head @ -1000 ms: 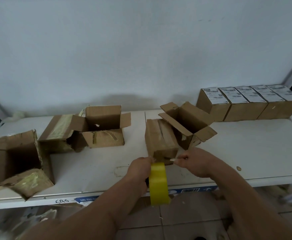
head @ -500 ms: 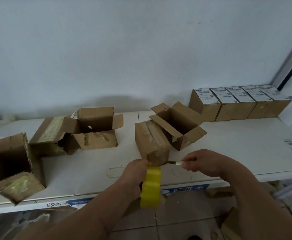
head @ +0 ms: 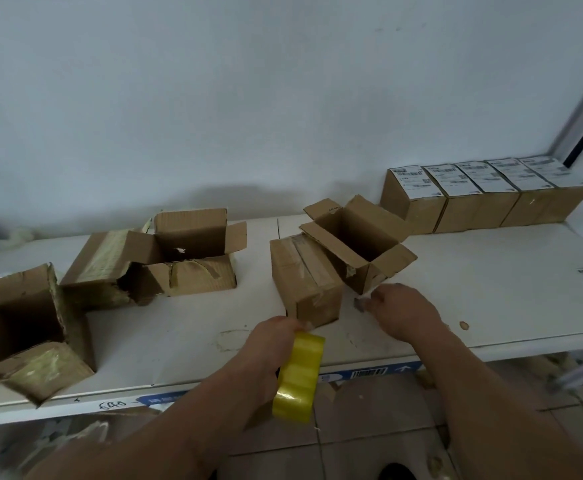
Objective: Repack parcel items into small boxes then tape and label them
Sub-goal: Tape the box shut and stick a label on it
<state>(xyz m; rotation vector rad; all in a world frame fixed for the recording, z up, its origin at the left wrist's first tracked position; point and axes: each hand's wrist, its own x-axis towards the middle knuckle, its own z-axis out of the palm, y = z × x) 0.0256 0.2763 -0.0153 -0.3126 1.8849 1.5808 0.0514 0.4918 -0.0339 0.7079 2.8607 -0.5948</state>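
At the front edge of the white surface (head: 491, 306) we hold a yellow tape roll (head: 298, 375) in our left hand (head: 276, 337), fingers curled round it, partly past the lip. Bare room lies right of our right hand (head: 401, 310), whose fingers pinch a small grey piece we cannot identify. Between the hands stands a taped small box (head: 305, 282); touching it behind, an open box (head: 359, 244) shows only dark inside. Labelled boxes (head: 484, 195) line the wall; torn cartons (head: 165, 258) crowd the left.
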